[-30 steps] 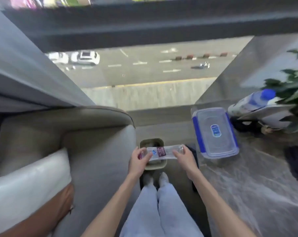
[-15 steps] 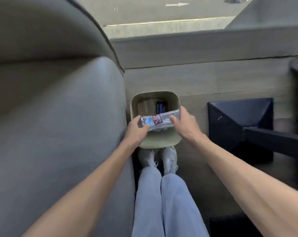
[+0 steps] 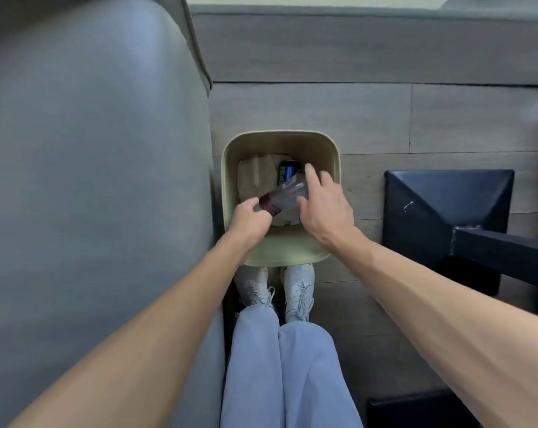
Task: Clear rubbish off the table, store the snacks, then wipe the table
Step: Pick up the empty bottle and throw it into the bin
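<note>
The clear plastic bottle (image 3: 284, 196), with a dark red label near one end, lies tilted across the mouth of the beige waste bin (image 3: 280, 254), inside its rim and above the rubbish already there. It is motion-blurred, so its cap end cannot be made out. The left hand (image 3: 249, 219) holds the labelled lower end, its grip curled and pinching that end between thumb and fingers. The right hand (image 3: 323, 208) is over the bottle's upper end, its grip spread with the fingers straight and apart. Whether its thumb touches the plastic cannot be told through the blur.

In the bin below the bottle lie a blue can (image 3: 287, 173) at the far side, a brown paper bag (image 3: 255, 177) beside it to the left, and crumpled white paper (image 3: 287, 218) at the near side.

The bin stands on the wood-plank floor (image 3: 416, 118), just beside the grey sofa (image 3: 91, 180) on its left. The person's white shoes (image 3: 298, 291) touch or nearly touch the bin's near wall, with pale blue trousers (image 3: 280, 366) above them. To the right, apart from the bin, sits a black table base (image 3: 447, 211) with a dark column rising from it toward the right edge.
</note>
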